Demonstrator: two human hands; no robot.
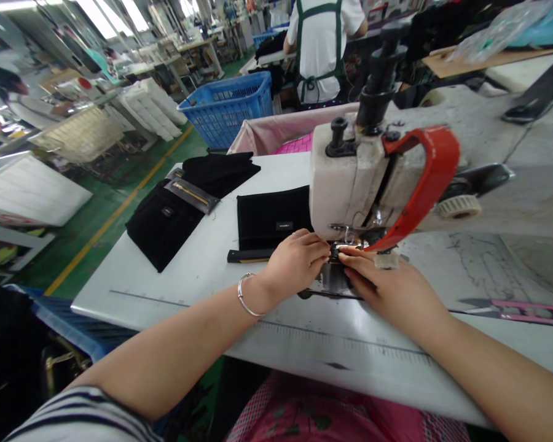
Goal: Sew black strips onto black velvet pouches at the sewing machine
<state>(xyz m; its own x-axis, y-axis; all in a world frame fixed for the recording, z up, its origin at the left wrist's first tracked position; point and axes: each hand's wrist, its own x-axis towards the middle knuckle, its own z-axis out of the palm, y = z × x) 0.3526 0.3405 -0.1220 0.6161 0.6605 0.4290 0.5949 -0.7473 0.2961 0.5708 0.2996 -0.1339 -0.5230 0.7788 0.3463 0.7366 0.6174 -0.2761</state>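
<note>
My left hand (297, 261) is closed at the presser foot of a sewing machine (341, 184), fingertips pinched on the end of a black strip (249, 256) with a tan edge. From the other side my right hand (387, 285) reaches the same spot, fingers together and tips by the foot. Whatever it grips there is too small and covered to make out. Behind the left hand lies a black fabric piece (271, 215) with a small label, its right end hidden by the machine head. A red curved guard (426, 178) hangs over the right hand.
Black fabric pieces (166, 221) and a zippered strip (193, 195) lie on the table's left. Pink-handled snips (529, 311) lie at right. A pink-lined bin (276, 132) and blue crate (230, 104) stand beyond the table. Another person (320, 49) works behind them.
</note>
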